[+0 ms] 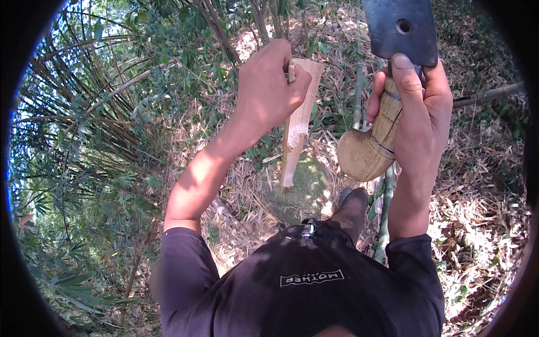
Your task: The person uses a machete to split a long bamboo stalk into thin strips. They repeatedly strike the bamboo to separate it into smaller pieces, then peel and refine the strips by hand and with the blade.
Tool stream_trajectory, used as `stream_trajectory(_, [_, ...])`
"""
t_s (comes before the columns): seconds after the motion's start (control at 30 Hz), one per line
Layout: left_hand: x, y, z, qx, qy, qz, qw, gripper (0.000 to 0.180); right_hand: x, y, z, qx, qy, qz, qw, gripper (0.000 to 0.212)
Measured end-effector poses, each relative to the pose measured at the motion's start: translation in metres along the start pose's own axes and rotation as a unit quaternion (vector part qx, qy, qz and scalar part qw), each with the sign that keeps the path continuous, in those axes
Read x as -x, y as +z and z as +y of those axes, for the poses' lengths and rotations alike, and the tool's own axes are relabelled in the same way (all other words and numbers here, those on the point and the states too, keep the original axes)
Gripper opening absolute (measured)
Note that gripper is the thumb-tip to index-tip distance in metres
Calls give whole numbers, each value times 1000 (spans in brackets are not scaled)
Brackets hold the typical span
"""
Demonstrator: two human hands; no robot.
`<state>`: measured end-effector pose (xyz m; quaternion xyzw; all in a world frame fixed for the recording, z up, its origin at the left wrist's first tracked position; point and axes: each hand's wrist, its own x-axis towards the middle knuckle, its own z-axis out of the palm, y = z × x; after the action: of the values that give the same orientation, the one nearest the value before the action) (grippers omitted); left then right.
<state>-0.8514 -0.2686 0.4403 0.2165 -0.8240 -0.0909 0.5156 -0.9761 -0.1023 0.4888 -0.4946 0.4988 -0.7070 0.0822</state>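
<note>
The forest floor (477,241), strewn with narrow, straw-coloured dry leaves (466,210), is dappled by bright sunlight and shade. Its left edge is bordered by a dense green thicket of slender, arching stems (70,115), while a thin greyish-brown pole (489,95) is seen near its right edge.

A head-worn fisheye looks steeply down — black shirt (252,306) close below, leaf-littered ground (477,219) farther.

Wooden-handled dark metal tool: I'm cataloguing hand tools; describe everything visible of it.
The right hand grips the wooden-handled dark metal tool, its thumb overlapping the flat blue-grey blade. Pierced by a round hole, the blade points up the picture and out of frame. The pale brown handle, apparently wood, has dark bands and bends left into a bulbous end.
</note>
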Motion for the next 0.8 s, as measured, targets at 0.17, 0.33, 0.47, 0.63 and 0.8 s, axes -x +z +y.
stream_trajectory(0.17, [-2, 4, 0, -6, 32, 10, 999, 22, 0, 15, 61, 210, 45, -119, 969, 27])
stream_trajectory(0.33, [4, 0, 7, 15, 4, 1, 1000, 26, -4, 9, 47, 188, 120, -169, 960, 32])
stream_trajectory(0.47, [17, -6, 9, 49, -43, -34, 997, 35, -3, 4, 41, 232, 75, -184, 952, 33])
stream_trajectory(0.63, [74, 19, -20, 124, -53, 27, 990, 63, 0, 3, 34, 270, 87, -177, 942, 32])
stream_trajectory(0.8, [185, 66, -43, 48, -115, 50, 991, 69, 7, 9, 32, 285, 50, -180, 940, 32])
